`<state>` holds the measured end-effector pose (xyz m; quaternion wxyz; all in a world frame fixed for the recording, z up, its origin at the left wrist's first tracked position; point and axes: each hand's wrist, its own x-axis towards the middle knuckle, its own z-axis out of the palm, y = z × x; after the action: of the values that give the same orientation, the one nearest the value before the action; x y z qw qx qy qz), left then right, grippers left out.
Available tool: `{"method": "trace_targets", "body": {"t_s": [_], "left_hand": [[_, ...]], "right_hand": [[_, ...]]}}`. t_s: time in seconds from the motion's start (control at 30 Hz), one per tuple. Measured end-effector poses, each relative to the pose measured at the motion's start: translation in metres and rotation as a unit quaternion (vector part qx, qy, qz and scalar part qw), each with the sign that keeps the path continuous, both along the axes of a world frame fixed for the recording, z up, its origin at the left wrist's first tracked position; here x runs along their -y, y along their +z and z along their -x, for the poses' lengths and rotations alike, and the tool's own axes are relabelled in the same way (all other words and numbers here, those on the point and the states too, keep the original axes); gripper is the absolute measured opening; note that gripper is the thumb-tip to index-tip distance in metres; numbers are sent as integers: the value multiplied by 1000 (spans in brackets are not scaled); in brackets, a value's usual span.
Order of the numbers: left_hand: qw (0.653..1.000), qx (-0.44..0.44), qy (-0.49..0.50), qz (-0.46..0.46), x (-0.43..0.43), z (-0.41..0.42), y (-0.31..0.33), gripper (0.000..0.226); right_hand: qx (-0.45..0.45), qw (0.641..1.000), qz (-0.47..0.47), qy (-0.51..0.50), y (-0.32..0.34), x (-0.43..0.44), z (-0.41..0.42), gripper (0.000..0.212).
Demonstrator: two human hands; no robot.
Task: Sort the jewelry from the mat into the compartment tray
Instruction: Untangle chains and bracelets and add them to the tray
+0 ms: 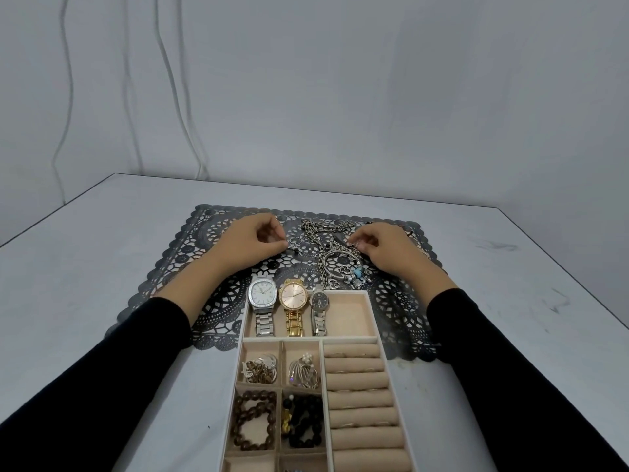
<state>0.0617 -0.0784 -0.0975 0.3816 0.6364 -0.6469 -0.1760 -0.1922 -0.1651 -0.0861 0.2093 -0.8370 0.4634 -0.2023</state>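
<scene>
A black lace mat (pixel 204 233) lies on the grey table. On it sit a tangle of silver chains (pixel 318 233), a charm bracelet with blue beads (pixel 354 274) and a small silver ring-shaped piece with black beads (pixel 294 245). My left hand (pixel 253 240) has its fingers curled, and the fingertips pinch the edge of that small piece. My right hand (pixel 386 248) is curled too, its fingertips pinching the chain tangle at its right side. The beige compartment tray (pixel 372 313) stands at the mat's near edge, between my forearms.
The tray's top compartment holds a silver watch (pixel 261 294), a gold watch (pixel 293 298) and a small dark-faced watch (pixel 319 303). Smaller cells hold rings, earrings, brown beads (pixel 253 425) and black beads (pixel 304 424). Padded ring rolls (pixel 357 396) fill its right side. A wall rises behind the table.
</scene>
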Motion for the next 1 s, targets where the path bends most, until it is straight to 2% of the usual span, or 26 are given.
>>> {"method": "trace_targets", "body": {"t_s": [0.17, 0.27, 0.47, 0.73, 1.0], "left_hand": [[998, 54, -21, 1, 2, 4, 1, 7], [995, 91, -37, 13, 5, 5, 0, 12], [988, 147, -45, 8, 8, 7, 2, 10], [992, 125, -22, 11, 8, 7, 0, 3], [999, -20, 3, 39, -2, 10, 3, 4]], "right_hand": [[10, 1000, -7, 4, -1, 0, 0, 28], [11, 1000, -8, 3, 0, 1, -1, 27], [60, 998, -33, 1, 1, 0, 2, 24], [115, 992, -55, -12, -1, 5, 7, 10], [236, 969, -70, -35, 10, -6, 3, 6]]}}
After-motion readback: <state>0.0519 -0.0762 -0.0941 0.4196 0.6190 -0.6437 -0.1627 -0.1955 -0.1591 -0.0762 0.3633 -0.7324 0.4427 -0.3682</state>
